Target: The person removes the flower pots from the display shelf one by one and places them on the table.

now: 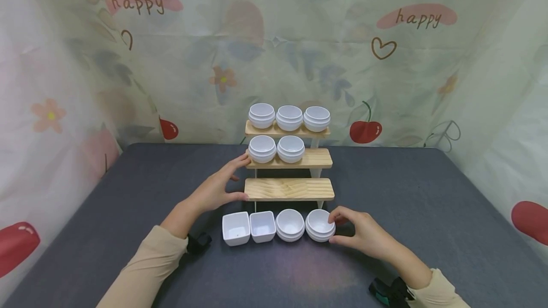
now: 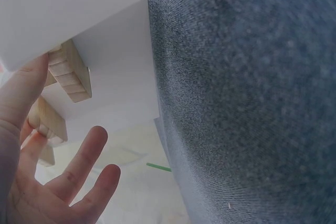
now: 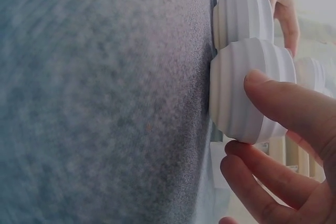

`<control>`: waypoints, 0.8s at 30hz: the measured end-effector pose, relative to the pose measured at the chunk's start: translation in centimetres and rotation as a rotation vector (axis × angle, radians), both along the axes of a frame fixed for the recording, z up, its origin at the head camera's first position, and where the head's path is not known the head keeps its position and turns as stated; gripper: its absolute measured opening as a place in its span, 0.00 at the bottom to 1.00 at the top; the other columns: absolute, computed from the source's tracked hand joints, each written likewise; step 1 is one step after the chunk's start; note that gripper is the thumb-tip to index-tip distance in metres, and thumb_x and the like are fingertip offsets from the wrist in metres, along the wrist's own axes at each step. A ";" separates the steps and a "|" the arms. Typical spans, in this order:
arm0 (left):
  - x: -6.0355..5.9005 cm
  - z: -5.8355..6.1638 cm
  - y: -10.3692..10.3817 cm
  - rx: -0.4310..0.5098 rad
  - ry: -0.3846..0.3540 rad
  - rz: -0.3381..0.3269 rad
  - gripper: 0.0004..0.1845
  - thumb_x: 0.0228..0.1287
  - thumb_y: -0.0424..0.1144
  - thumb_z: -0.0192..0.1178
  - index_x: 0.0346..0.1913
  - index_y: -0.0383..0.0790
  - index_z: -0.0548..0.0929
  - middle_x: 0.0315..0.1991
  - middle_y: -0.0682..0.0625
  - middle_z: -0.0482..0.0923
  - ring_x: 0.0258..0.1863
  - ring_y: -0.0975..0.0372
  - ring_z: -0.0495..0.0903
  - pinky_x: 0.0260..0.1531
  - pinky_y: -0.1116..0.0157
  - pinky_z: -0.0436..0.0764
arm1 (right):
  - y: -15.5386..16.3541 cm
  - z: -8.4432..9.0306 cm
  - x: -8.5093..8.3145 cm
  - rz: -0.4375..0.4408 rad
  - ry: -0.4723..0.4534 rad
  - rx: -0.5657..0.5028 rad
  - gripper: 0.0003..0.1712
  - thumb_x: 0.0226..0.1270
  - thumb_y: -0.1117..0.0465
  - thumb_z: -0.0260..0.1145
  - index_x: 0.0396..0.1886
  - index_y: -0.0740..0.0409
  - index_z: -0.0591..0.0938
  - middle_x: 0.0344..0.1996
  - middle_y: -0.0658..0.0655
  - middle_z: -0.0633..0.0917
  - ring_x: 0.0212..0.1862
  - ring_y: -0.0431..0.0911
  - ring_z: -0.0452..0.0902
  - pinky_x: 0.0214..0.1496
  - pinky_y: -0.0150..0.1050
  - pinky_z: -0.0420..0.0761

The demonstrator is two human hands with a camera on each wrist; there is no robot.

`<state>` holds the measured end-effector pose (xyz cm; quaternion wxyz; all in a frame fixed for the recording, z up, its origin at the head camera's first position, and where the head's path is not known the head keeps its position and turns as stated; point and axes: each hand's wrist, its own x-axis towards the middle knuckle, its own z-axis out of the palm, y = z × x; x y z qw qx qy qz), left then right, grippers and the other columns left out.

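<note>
A three-tier wooden shelf [image 1: 288,189] stands on the dark grey table [image 1: 406,194]. My left hand [image 1: 240,179] rests against its left end, thumb on the bottom tier and straight fingers at the middle tier; the left wrist view shows the hand [image 2: 58,182] spread beside the wooden ends [image 2: 71,74]. My right hand [image 1: 333,226] pinches the rightmost round white ribbed bowl [image 1: 318,222] on the table, thumb and fingers [image 3: 283,103] curled round its side [image 3: 236,93].
Left of the held bowl stand another round bowl [image 1: 289,225] and two square white bowls [image 1: 236,228] in a row. Three round bowls [image 1: 289,117] fill the top tier, two [image 1: 276,149] sit on the middle tier. A patterned curtain [image 1: 171,61] surrounds the table.
</note>
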<state>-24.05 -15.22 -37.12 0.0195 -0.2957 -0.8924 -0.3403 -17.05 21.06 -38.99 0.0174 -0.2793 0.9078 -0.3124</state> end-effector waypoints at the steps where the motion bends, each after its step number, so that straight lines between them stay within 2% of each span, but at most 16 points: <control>1: 0.0 0.0 0.0 -0.001 -0.001 0.001 0.50 0.49 0.41 0.71 0.73 0.48 0.52 0.76 0.48 0.44 0.59 0.47 0.73 0.55 0.52 0.78 | 0.0 0.0 0.0 -0.001 -0.003 0.002 0.18 0.51 0.55 0.74 0.39 0.47 0.76 0.37 0.44 0.82 0.42 0.40 0.80 0.46 0.39 0.82; 15: 0.0 0.0 -0.1 0.000 -0.002 0.002 0.50 0.48 0.41 0.71 0.73 0.49 0.52 0.76 0.49 0.44 0.56 0.46 0.76 0.54 0.51 0.78 | 0.0 0.2 -0.1 0.006 -0.046 0.016 0.18 0.51 0.57 0.73 0.41 0.48 0.76 0.39 0.46 0.82 0.43 0.41 0.80 0.46 0.40 0.82; 24: 0.0 0.0 -0.1 -0.009 -0.007 0.009 0.50 0.49 0.42 0.71 0.73 0.49 0.52 0.76 0.49 0.44 0.55 0.47 0.77 0.54 0.50 0.78 | 0.2 0.3 -0.1 0.022 -0.019 0.008 0.20 0.51 0.54 0.74 0.43 0.49 0.77 0.40 0.47 0.83 0.44 0.42 0.81 0.47 0.40 0.82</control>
